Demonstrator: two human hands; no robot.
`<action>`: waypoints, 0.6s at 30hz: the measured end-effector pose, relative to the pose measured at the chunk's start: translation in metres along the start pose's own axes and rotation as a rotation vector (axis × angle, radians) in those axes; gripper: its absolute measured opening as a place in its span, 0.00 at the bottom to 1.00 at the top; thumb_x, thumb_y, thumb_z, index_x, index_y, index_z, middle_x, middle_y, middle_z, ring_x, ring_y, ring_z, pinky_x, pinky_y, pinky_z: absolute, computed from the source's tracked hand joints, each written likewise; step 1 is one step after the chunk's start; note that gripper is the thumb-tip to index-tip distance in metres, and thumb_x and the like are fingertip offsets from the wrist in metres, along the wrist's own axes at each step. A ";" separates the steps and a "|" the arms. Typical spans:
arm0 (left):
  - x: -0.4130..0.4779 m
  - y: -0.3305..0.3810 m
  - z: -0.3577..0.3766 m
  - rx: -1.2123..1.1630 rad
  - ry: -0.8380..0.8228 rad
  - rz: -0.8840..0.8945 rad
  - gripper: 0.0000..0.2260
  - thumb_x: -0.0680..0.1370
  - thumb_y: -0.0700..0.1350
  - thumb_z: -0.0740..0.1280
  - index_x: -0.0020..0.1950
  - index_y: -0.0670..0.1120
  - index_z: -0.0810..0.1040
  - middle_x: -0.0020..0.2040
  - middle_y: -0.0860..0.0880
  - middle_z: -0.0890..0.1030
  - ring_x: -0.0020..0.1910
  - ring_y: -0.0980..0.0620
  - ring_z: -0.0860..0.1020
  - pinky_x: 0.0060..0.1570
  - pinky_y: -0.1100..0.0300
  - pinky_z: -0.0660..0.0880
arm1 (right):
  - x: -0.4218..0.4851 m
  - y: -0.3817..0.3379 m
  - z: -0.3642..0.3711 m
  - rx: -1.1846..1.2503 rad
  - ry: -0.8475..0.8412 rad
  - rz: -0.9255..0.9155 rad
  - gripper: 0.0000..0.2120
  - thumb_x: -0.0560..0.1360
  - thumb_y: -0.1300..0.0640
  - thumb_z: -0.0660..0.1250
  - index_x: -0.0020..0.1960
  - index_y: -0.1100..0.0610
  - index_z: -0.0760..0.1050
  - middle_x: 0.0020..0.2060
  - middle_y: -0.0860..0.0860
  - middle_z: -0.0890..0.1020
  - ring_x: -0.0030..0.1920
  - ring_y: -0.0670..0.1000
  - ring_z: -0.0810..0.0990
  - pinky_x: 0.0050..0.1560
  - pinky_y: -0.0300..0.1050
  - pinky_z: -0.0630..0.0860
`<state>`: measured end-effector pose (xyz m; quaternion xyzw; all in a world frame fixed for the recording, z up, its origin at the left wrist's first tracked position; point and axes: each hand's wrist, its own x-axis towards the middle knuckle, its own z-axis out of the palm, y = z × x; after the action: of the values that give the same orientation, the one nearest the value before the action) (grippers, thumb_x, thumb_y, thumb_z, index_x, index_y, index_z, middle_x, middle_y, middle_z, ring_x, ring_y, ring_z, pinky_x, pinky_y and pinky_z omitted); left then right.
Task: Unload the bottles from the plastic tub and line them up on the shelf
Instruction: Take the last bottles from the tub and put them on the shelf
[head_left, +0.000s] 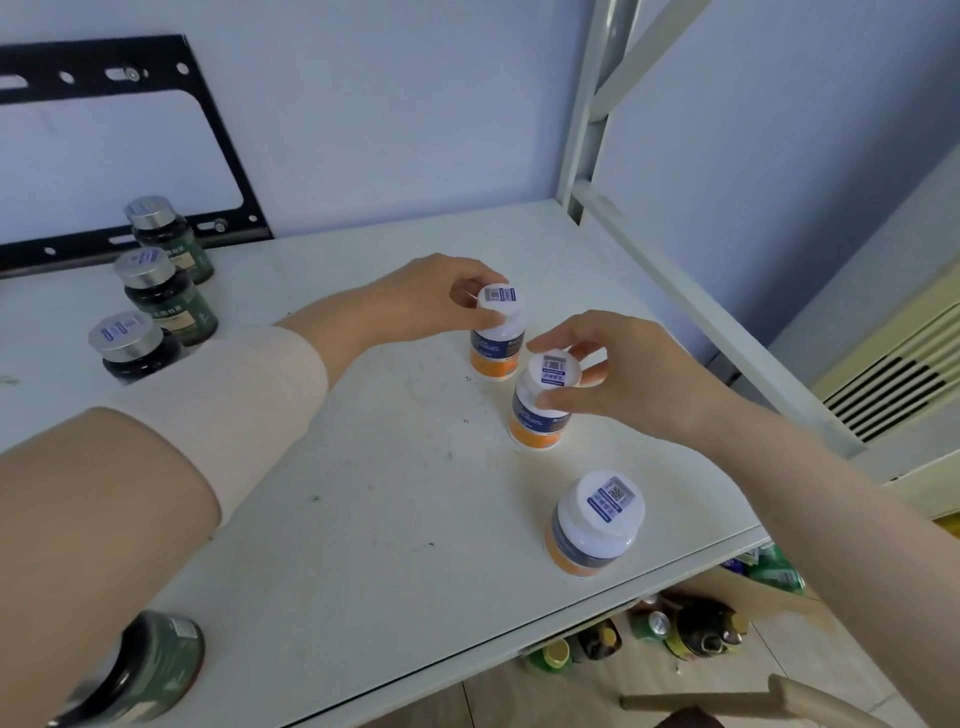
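Three white-capped bottles with blue and orange labels stand in a diagonal line on the white shelf (363, 493). My left hand (431, 301) grips the cap of the farthest white bottle (496, 338), which rests on the shelf. My right hand (623, 374) pinches the cap of the middle white bottle (540, 410), also standing on the shelf. The nearest white bottle (595, 525) stands free near the front edge. Three dark green bottles with silver caps (156, 291) stand in a row at the far left. The plastic tub is not in view.
Another dark green bottle (150, 665) lies tilted at the shelf's front left corner under my left arm. A black metal bracket (223, 135) leans on the wall behind. The shelf's white upright (587, 130) rises at the back right. Bottles and cans (691, 629) clutter the floor below.
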<state>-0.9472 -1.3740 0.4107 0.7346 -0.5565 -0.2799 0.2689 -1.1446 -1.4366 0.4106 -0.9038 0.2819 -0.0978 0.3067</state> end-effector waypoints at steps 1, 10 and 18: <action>-0.001 0.000 0.001 0.004 0.002 -0.003 0.18 0.73 0.45 0.69 0.63 0.50 0.74 0.59 0.51 0.79 0.56 0.53 0.78 0.61 0.57 0.73 | 0.000 0.000 0.000 0.008 -0.005 0.002 0.18 0.67 0.53 0.74 0.55 0.48 0.77 0.51 0.47 0.78 0.48 0.44 0.75 0.46 0.32 0.73; -0.029 0.018 -0.010 0.168 0.086 0.043 0.30 0.75 0.53 0.65 0.74 0.49 0.59 0.73 0.51 0.65 0.70 0.53 0.66 0.66 0.61 0.62 | -0.023 -0.018 -0.026 -0.015 0.190 0.090 0.20 0.73 0.48 0.66 0.63 0.52 0.72 0.58 0.45 0.77 0.57 0.45 0.75 0.58 0.37 0.70; -0.115 0.086 -0.004 0.378 0.182 0.422 0.24 0.78 0.50 0.62 0.72 0.49 0.62 0.72 0.51 0.66 0.71 0.51 0.64 0.67 0.61 0.59 | -0.129 -0.047 -0.036 -0.120 0.491 0.256 0.20 0.75 0.49 0.64 0.65 0.54 0.71 0.63 0.51 0.77 0.63 0.52 0.74 0.65 0.46 0.68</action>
<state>-1.0272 -1.2831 0.4874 0.6618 -0.7127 -0.0425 0.2285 -1.2423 -1.3509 0.4675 -0.8267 0.4649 -0.2573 0.1849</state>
